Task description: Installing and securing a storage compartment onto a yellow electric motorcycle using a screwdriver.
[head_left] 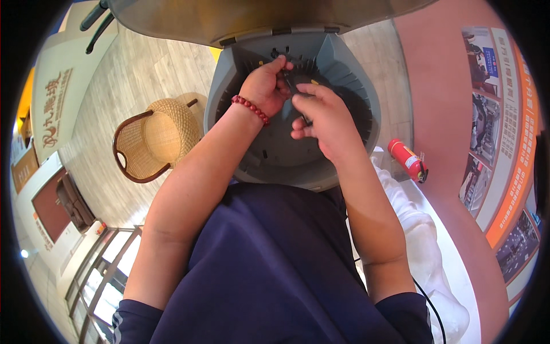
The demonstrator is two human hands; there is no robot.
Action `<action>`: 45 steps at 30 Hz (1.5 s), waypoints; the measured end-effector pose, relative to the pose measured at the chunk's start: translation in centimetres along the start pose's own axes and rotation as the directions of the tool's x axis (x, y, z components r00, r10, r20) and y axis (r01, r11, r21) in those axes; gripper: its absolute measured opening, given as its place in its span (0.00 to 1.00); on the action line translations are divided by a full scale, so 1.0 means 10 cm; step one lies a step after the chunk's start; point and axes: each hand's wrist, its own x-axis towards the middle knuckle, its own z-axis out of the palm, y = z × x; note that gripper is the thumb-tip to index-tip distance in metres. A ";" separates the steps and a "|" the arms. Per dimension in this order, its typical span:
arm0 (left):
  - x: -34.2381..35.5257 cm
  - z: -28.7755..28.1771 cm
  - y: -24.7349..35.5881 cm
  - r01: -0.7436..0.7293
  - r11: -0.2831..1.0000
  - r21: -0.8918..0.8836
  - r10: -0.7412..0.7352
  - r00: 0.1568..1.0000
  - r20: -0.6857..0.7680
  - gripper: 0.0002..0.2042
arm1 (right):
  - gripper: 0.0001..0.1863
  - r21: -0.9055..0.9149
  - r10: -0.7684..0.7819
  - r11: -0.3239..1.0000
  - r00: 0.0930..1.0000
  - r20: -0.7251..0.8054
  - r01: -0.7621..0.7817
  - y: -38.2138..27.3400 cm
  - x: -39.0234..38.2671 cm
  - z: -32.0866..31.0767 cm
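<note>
A deep grey tub (275,166) with ribbed inner walls stands right in front of me. Both hands are over it. My left hand (266,86), a red bead bracelet on its wrist, is closed with thumb and fingers round a dark slender piece (291,85). From the other side my right hand (329,117) has its fingers curled at the lower part of the same piece. What kind of thing it is cannot be made out, as the fingers cover much of it. Small yellow bits (314,82) show on the dark interior behind the hands.
A tinted, see-through lid (275,14) is hinged up at the tub's far edge. On the left stands a woven wicker chair (166,135). A red fire extinguisher (408,159) is at the right, with white crumpled sheeting (421,229) and a black cable (433,307) nearer me.
</note>
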 end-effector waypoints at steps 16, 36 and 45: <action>-0.05 0.02 -0.01 0.058 0.994 -0.091 -0.047 0.992 0.117 0.09 | 0.11 0.544 0.190 0.754 0.915 0.356 -0.368 0.08 0.18 -0.26; -0.08 0.04 -0.03 0.049 0.998 -0.032 -0.048 0.999 0.016 0.09 | 0.13 0.651 0.240 0.669 0.933 0.268 -0.359 0.26 0.17 -0.16; -0.01 -0.04 -0.06 0.046 0.999 -0.021 -0.045 0.999 0.015 0.08 | 0.10 -0.162 -0.059 0.985 0.998 -0.007 0.057 0.27 0.11 -0.04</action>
